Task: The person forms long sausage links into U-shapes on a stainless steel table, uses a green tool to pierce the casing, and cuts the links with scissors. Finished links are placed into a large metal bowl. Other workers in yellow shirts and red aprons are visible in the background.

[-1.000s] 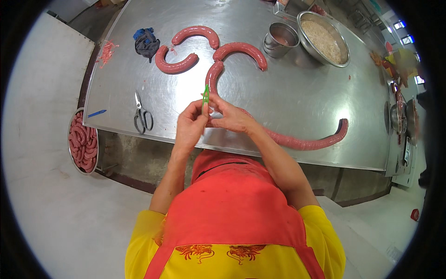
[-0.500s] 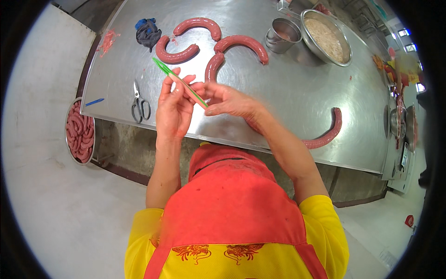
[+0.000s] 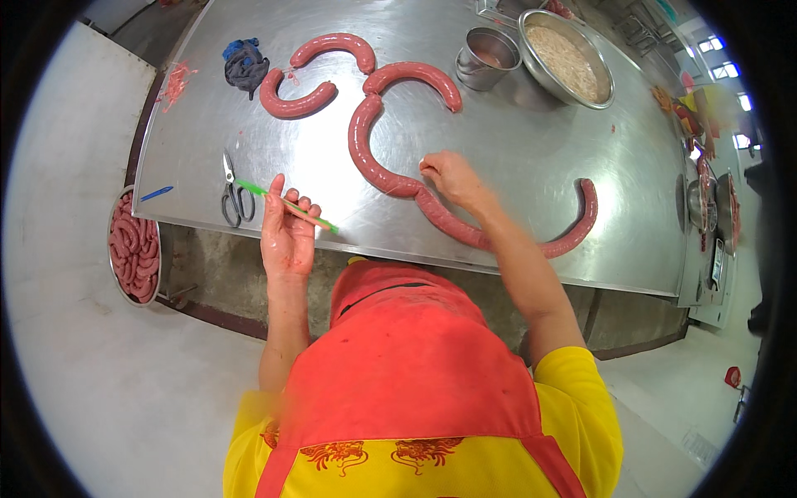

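Observation:
My left hand (image 3: 288, 228), palm up near the front edge of the metal table (image 3: 523, 149), grips a long green tool (image 3: 249, 187) with pale thread wound along it, beside black-handled scissors (image 3: 231, 199). My right hand (image 3: 444, 178) pinches what looks like a thin string above the junction in a long curved pink sausage (image 3: 369, 162), which continues under my right forearm to an upturned end. Shorter curved sausages (image 3: 415, 73) lie behind it, some joined at their ends.
A metal pot (image 3: 477, 66), a bowl of pale shredded contents (image 3: 560, 62) and dark cloths (image 3: 246, 66) sit toward the back. Pink scraps (image 3: 176, 83) and a blue pen-like tool (image 3: 156, 193) lie leftward, beside a low tub of sausages (image 3: 133, 249). Another person's yellow sleeve (image 3: 697, 104) shows far right.
My hands have separated: the left moved down and left with the green tool, the right moved up and right, uncovering the long sausage's middle.

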### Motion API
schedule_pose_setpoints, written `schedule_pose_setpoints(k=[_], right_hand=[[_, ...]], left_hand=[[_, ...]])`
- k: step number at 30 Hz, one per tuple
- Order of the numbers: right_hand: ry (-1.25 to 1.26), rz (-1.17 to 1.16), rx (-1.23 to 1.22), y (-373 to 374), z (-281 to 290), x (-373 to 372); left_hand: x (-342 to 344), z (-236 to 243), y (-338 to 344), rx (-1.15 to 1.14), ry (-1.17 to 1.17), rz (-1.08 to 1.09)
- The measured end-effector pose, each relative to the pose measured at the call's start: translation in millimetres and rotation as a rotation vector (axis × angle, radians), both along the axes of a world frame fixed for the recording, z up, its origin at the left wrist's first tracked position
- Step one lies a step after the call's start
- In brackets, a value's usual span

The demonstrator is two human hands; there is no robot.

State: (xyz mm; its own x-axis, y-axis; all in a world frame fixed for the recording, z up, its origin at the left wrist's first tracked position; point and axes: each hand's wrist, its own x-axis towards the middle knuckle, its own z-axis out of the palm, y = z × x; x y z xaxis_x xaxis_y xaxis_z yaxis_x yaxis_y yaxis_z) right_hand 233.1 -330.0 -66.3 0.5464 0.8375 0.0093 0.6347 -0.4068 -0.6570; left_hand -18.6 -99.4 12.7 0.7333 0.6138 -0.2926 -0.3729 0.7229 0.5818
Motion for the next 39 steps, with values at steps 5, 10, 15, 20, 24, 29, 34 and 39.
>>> schedule_pose_setpoints(k=[5,10,15,20,24,29,34,39], right_hand=[[-0.369,-0.156,0.020,-6,-6,-55],[-0.491,-0.226,-0.061,-6,-12,-115],[-0.244,-0.119,-0.305,18,-24,-88],[0.909,-0.005,-0.592,43,-30,-38],[1.703,0.036,-0.289,22,-29,-15],[1.999,-0.262,0.198,-8,-21,-49],[1.541,-0.498,0.116,9,-5,-64],[0.146,-0.140,-0.077,13,6,-84]], left_hand=[[-8,16,-7,0.114,0.052,0.127],[-25,51,-6,0.328,-0.101,0.002],[-35,74,-8,0.600,-0.225,-0.163],[-52,33,15,0.387,-0.089,-0.283],[-77,-35,8,0.661,0.713,-0.440],[-90,-71,-52,0.453,0.709,-0.661],[-42,-44,-57,0.710,0.677,-0.820],[11,-8,-29,0.785,0.584,-0.622]])
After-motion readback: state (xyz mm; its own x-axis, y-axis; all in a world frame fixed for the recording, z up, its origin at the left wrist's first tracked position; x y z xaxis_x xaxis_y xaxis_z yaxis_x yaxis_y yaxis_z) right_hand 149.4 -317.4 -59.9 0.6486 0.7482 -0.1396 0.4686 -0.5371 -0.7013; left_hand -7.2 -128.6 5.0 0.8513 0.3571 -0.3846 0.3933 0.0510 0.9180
